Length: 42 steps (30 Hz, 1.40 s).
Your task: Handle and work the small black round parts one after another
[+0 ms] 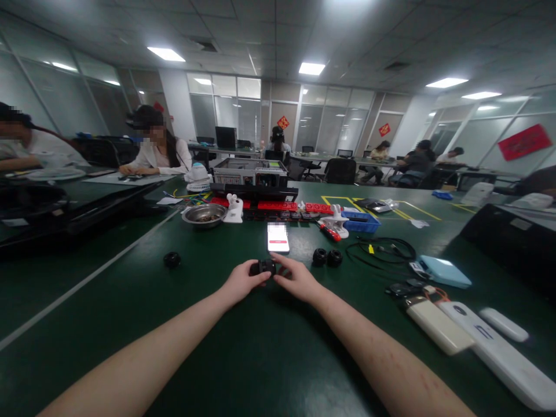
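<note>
A small black cylindrical part (263, 267) is pinched in the fingers of my left hand (241, 282), just above the table. Around its right end, the thumb and index finger of my right hand (299, 280) are spread apart; whether they touch it I cannot tell. Two similar black round parts (319, 257) stand side by side to the right of my right hand. Another black round part (172, 259) lies off to the left. Straight ahead of my hands lies a phone (278, 238) with its screen lit.
Behind the phone are a metal bowl (205, 215), a white stand (234, 209), a red-handled tool (330, 231) and a blue tray (361, 222). Black cable (382, 249), a light-blue box (443, 271) and a cream power bank (439, 324) lie right. Several people sit at tables beyond.
</note>
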Tool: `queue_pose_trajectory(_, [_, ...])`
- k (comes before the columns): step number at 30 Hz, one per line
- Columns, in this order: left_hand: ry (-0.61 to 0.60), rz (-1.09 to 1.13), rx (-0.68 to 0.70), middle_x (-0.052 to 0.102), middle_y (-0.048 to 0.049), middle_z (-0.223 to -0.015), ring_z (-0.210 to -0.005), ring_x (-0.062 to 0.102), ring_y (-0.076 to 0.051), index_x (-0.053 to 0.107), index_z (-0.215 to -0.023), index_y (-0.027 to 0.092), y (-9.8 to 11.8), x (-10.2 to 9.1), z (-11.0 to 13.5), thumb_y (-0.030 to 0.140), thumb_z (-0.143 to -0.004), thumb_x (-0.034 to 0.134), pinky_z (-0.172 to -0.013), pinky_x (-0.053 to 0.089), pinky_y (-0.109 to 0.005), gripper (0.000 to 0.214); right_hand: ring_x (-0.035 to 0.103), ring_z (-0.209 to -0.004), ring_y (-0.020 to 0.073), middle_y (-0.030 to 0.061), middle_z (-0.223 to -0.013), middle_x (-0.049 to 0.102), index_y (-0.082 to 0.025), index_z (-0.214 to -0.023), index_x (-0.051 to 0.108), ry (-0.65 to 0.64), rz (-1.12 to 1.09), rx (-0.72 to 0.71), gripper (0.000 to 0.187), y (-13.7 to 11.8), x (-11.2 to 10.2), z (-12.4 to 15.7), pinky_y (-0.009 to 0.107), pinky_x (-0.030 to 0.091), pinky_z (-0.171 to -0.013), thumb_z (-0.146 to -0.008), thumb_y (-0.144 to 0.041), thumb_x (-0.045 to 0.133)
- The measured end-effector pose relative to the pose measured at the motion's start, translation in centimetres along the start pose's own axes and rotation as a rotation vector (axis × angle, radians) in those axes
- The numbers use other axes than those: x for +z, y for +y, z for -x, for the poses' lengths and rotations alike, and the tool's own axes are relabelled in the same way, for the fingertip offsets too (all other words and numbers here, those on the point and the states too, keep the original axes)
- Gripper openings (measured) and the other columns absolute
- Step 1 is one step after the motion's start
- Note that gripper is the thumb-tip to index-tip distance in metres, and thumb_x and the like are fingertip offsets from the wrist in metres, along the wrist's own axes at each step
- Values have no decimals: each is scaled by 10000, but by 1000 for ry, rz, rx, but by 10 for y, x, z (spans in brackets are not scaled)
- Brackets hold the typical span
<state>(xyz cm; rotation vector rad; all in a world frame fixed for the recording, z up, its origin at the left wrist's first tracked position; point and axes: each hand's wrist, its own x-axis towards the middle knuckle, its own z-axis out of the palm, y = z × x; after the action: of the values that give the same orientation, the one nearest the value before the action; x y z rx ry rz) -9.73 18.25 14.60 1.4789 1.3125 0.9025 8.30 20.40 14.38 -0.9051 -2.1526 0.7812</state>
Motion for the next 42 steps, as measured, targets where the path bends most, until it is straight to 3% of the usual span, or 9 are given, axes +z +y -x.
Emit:
queue_pose_trajectory(3, [99, -284, 167, 616, -38, -988, -930, 564, -247, 546, -1021, 235, 5, -1, 6, 347, -607, 659, -796, 428, -359, 444, 556, -671, 112, 59, -981, 584, -204, -1204, 406, 79, -230, 179, 451, 7, 3, -4, 239, 468, -568, -770, -292, 494])
queue_pose_trajectory(9, [111, -519, 313, 597, -29, -1039, -949, 547, -231, 512, -1085, 262, 7, -1, 12, 320, -662, 604, -813, 414, -349, 437, 451, -377, 67, 35, -595, 573, -119, -663, 574, -7, -297, 385, 428, 14, 10, -8, 184, 376, -322, -780, -497, 412])
queue_pose_trajectory(16, [92, -262, 114, 639, -60, -844, -720, 613, -215, 540, -980, 175, 5, 2, 7, 462, -667, 566, -636, 455, -309, 425, 514, -550, 90, 30, -814, 583, -160, -952, 514, 27, -286, 272, 296, 9, 13, -5, 201, 434, -440, -707, -317, 573])
queue_pose_trajectory(19, [16, -78, -6, 644, -61, -710, -496, 591, -154, 518, -917, 119, 0, 5, 3, 508, -738, 441, -484, 429, -257, 435, 518, -639, 109, 30, -909, 570, -183, -987, 495, 98, -108, 130, 356, 3, 12, -3, 242, 444, -550, -658, -232, 621])
queue_pose_trajectory(23, [-10, -46, -50, 653, -85, -710, -504, 597, -157, 521, -891, 99, -1, 7, 2, 481, -759, 416, -459, 418, -249, 418, 504, -633, 121, 15, -831, 562, -203, -1023, 479, 126, 180, 78, 368, -5, 12, 2, 276, 419, -608, -675, -208, 599])
queue_pose_trajectory(28, [89, -151, 147, 626, -65, -923, -841, 590, -210, 536, -974, 167, 7, 2, 8, 376, -663, 599, -722, 453, -303, 379, 517, -749, 151, 56, -1000, 526, -201, -1123, 397, 122, -4, 25, 489, 1, 20, 3, 283, 432, -648, -688, -306, 594])
queue_pose_trajectory(33, [142, -317, 285, 598, -33, -994, -908, 562, -221, 503, -1065, 233, 11, -6, 8, 337, -662, 602, -770, 446, -322, 428, 525, -751, 141, 72, -1068, 496, -189, -1168, 370, 71, -367, 53, 472, 15, 26, -5, 262, 444, -620, -733, -315, 503])
queue_pose_trajectory(38, [125, -498, 282, 600, -21, -1006, -918, 556, -223, 508, -1081, 259, 4, -6, 5, 323, -653, 602, -797, 423, -333, 443, 466, -486, 106, -34, -543, 463, -152, -1042, 479, 76, -395, 247, 354, 22, 29, -9, 222, 393, -473, -819, -391, 343])
queue_pose_trajectory(42, [103, -480, 302, 601, -26, -1024, -925, 555, -230, 515, -1092, 271, -2, -2, 4, 367, -643, 614, -793, 419, -330, 470, 439, -469, 96, -44, -537, 443, -178, -919, 512, 148, -328, 259, 280, 24, 32, -6, 216, 368, -462, -805, -407, 396])
